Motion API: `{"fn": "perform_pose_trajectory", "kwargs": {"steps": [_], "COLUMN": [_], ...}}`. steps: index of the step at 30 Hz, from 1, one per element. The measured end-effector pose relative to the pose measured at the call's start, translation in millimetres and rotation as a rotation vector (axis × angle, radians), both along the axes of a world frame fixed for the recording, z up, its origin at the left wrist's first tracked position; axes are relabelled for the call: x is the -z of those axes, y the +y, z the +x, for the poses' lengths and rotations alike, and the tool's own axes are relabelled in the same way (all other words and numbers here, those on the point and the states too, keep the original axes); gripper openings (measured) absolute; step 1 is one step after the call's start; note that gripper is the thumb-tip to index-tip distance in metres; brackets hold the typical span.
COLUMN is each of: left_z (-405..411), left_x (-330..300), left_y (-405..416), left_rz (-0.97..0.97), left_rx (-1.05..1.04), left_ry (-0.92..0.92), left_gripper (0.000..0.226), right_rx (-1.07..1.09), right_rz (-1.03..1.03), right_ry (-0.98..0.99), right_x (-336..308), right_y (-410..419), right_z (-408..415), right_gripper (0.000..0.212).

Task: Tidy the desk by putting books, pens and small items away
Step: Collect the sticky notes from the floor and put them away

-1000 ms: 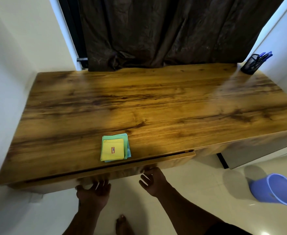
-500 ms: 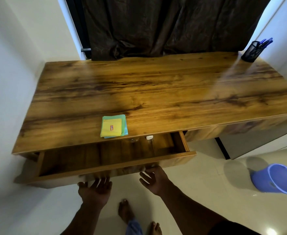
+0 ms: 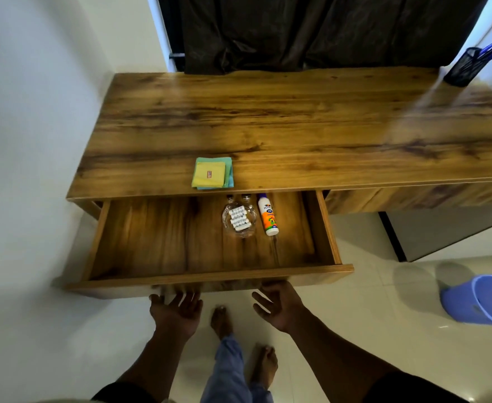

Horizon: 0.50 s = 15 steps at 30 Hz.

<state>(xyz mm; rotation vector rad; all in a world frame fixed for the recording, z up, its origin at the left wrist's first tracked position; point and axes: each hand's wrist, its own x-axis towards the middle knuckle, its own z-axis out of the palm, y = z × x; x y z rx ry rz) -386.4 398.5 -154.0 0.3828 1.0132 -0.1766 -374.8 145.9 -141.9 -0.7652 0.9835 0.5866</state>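
My left hand [image 3: 178,311] and right hand [image 3: 278,305] sit palm-up under the front panel of the drawer [image 3: 209,279], fingers hooked up behind its lower lip. I cannot tell how firmly they grip, because the fingertips vanish under the wood; neither hand carries anything loose. My 2 bare feet stand right below that panel, so if I haul the drawer off its runners, I judge it would drop toward my toes. It looks close to full extension, and I cannot see any stop.

Inside, toward the back right, a clear glass dish [image 3: 239,221] holds about 5 small white tubes; the print on them is too small to read. A glue bottle [image 3: 268,213] lies on its side just beside the dish, apart from it by a sliver. A sharp tug could roll the bottle or slide the dish against the wall. The drawer's rear edge is hidden under the desk [image 3: 297,126] top.

On the desktop, near its front edge, the stack of coloured sticky notes [image 3: 212,173] waits to go in. It could get brushed off the edge as I reach.

Far right, a mesh pen holder [image 3: 462,66] with blue pens stands at the back corner. A blue bucket [image 3: 483,301] on the floor is partly cut off.
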Motion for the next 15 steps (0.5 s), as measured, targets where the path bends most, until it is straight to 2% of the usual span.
{"fn": "perform_pose_trajectory", "kwargs": {"steps": [12, 15], "left_z": [-48, -55], "left_x": [-16, -15], "left_y": [-2, -3], "left_rz": [0.042, 0.060], "left_rx": [-0.006, -0.006], "left_ry": [0.048, 0.057], "left_gripper": [0.068, 0.068], "right_rx": [-0.075, -0.092], "right_rz": [0.033, 0.031], "right_ry": [0.004, 0.009], "right_x": [-3, 3], "right_y": [-9, -11], "right_z": [-47, -56], "right_gripper": [0.028, 0.035]}}
